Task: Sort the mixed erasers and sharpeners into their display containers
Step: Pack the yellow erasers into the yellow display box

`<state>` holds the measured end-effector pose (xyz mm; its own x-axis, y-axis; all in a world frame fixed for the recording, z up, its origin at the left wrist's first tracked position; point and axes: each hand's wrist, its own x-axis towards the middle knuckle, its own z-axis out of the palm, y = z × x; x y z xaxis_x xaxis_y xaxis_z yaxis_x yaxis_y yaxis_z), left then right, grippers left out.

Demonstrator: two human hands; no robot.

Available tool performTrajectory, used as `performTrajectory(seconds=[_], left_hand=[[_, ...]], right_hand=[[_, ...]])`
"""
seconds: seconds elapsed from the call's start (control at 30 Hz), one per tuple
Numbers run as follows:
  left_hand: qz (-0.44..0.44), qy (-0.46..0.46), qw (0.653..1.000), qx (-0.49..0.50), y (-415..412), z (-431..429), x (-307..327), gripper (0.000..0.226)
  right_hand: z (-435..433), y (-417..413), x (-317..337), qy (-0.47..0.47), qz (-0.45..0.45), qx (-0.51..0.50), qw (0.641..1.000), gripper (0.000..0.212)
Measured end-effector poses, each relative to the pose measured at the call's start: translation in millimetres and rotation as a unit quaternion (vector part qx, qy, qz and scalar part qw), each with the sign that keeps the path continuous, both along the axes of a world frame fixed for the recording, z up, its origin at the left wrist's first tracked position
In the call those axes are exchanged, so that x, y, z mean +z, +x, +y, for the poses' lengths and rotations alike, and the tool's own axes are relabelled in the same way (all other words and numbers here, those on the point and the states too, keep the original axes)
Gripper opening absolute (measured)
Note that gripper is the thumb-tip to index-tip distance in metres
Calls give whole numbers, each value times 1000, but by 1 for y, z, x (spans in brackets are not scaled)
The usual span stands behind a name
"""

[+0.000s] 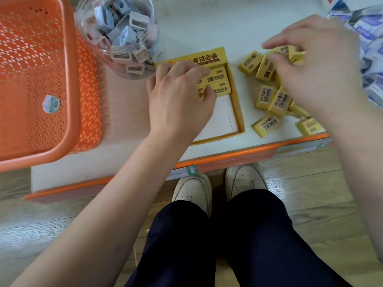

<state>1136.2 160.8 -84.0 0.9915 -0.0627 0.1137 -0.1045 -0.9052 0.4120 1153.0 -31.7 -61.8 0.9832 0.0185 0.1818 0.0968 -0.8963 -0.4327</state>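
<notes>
"Two hands are busy. What is each one doing?"

"The left hand (178, 100) is bent over the packed erasers (219, 79) in the yellow box (238, 104), fingers down on them. I cannot tell if it grips one or just pushes. The right hand (317, 65) is blurry, but its fingers curl round some of the loose erasers (267, 123) at the far end of the heap."

"Where do those go?"

"Into that yellow box, just left of the heap. It sits between the two hands. The right hand is nearer the heap. The bare white floor of the box is on the near side, toward the person. The ones inside lie long-ways from left to right; the loose ones point every which way, so each needs a turn, I think."

"And the sharpeners (124, 36)?"

"In the clear jar (83, 38), far left, beside the orange basket (70, 59)."

"Any words?"

"'2B' on the erasers, '考试必备' on the box flap, and stripe codes on the loose ones. The small print is too tiny to read."
</notes>
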Motion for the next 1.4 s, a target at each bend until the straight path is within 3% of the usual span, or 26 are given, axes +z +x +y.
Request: performTrajectory(seconds=[0.23, 0.37, 0.47, 0.57, 0.67, 0.83, 0.97, 1.1, 1.27, 1.4], left_hand=[[11, -9, 986, -168, 15, -34, 7, 30], [41, 82, 958, -270, 23, -59, 6, 39], [66, 170, 936, -301, 26, -72, 1, 46], [78, 170, 941, -284, 28, -74, -5, 49], [53, 138, 957, -248, 26, -69, -10, 50], [5, -49, 985, -164, 23, -52, -9, 47], [-15, -122, 991, -57, 19, -24, -3, 44], [25, -102, 994, -1, 9, 15, 0, 45], [56, -14, 994, -94, -18, 43, -5, 51], [69, -6, 989, -131, -28, 47, -13, 52]], right_hand=[[-24, -1, 3, -86, 92, -1, 992, 25], [-32, -7, 13, -95, 154, 34, 983, 29], [-30, -13, 20, -132, 209, 64, 967, 45], [-23, -17, 15, -145, 246, 49, 957, 62], [-21, -19, 8, -151, 244, 37, 957, 62], [-22, -19, 5, -135, 209, 32, 968, 52], [-8, -14, 12, -81, 129, 33, 988, 45], [26, -13, 16, 2, 98, 74, 992, 39], [58, -20, 0, 5, 116, 138, 984, 38], [60, -27, -12, 25, 129, 130, 983, 49]])
